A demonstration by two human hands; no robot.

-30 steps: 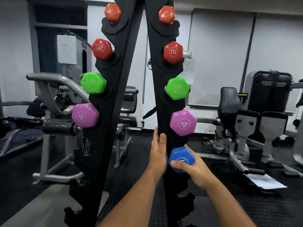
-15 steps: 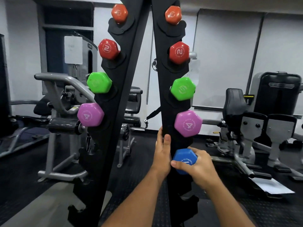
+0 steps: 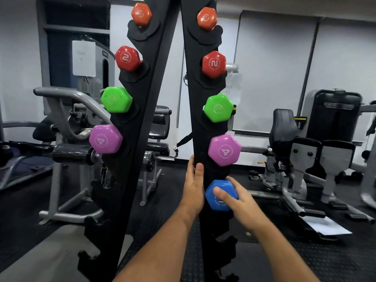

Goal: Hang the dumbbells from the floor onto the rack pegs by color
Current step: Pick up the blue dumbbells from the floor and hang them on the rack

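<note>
Gym machines (image 3: 317,151) and a dark rubber floor (image 3: 305,259) are seen behind a black rack (image 3: 190,110) with two uprights. On each upright, orange, red, green and purple dumbbells are hung in that order from the top. A blue dumbbell (image 3: 220,197) is held against the right upright, just below the purple dumbbell (image 3: 224,150), gripped by the right hand (image 3: 236,200) with thumb and fingers curled round its near end. The left hand (image 3: 194,188) is wrapped round the left edge of that upright, beside the blue dumbbell.
</note>
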